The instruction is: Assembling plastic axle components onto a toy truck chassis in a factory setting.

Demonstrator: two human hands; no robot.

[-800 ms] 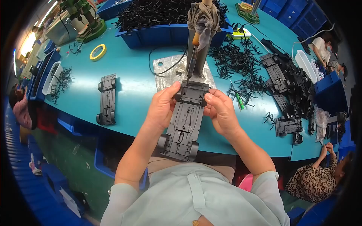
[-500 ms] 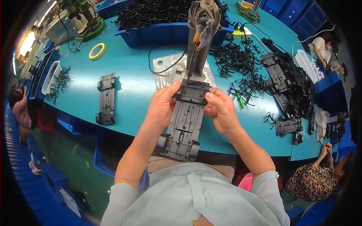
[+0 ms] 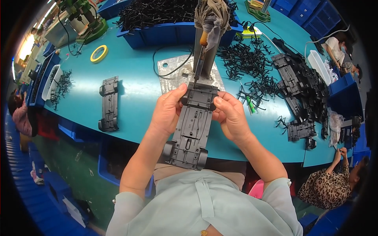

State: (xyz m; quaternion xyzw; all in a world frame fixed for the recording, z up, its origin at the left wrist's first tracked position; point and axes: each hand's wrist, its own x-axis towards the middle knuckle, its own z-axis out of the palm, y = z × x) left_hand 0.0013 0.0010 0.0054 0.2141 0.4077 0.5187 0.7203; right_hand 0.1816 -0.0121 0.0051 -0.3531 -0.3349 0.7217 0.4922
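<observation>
Teal table [image 3: 141, 94], green floor [image 3: 65, 153], held chassis [image 3: 192, 124]

The pale mint top [image 3: 169, 208] has short sleeves [image 3: 128, 208], pearly beads [image 3: 114, 200], a front strip [image 3: 205, 200]; gold-coloured pendant [image 3: 204, 233] near, beige cloth [image 3: 232, 178] farther.

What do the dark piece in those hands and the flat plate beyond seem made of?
The dark piece: probably molded plastic, matte, judging by its ribs and studs. The flat plate: likely bare metal, worn-looking, given its blotchy gray sheen.
</observation>
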